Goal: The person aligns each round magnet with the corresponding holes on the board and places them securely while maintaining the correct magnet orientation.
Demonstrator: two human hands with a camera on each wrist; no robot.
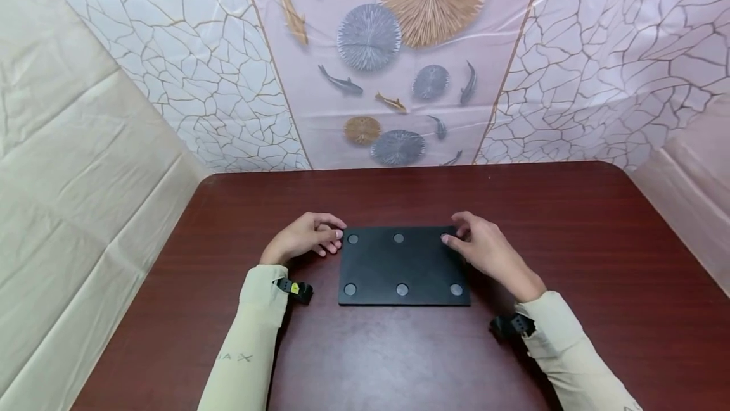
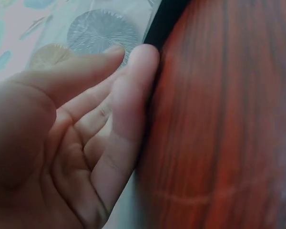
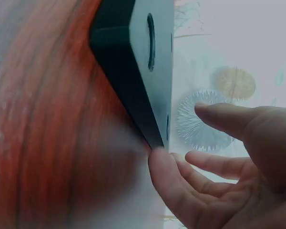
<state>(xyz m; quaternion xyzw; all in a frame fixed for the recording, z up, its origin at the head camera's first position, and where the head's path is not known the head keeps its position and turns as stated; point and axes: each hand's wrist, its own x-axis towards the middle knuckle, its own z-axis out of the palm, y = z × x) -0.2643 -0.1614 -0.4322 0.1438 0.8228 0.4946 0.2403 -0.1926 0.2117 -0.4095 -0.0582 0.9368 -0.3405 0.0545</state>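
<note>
A flat black rectangular panel (image 1: 399, 265) with several round grey discs set near its long edges lies on the table in the head view. My left hand (image 1: 310, 235) is at its far left corner, fingers loosely bent and fingertips right at the side edge. In the left wrist view the little finger (image 2: 128, 100) lies along the table beside the panel's dark edge (image 2: 164, 24). At the far right corner is my right hand (image 1: 485, 247), its thumb over the panel in the head view. The right wrist view shows the thumb (image 3: 229, 119) held apart from the panel's thick side (image 3: 126, 90), with a fingertip low at that side.
The dark red wooden table (image 1: 570, 233) has rounded far corners. Behind it hangs a patterned curtain (image 1: 365, 101), and pale cloth (image 1: 74, 164) covers the left side. Each wrist wears a small black camera, such as the left one (image 1: 296, 289).
</note>
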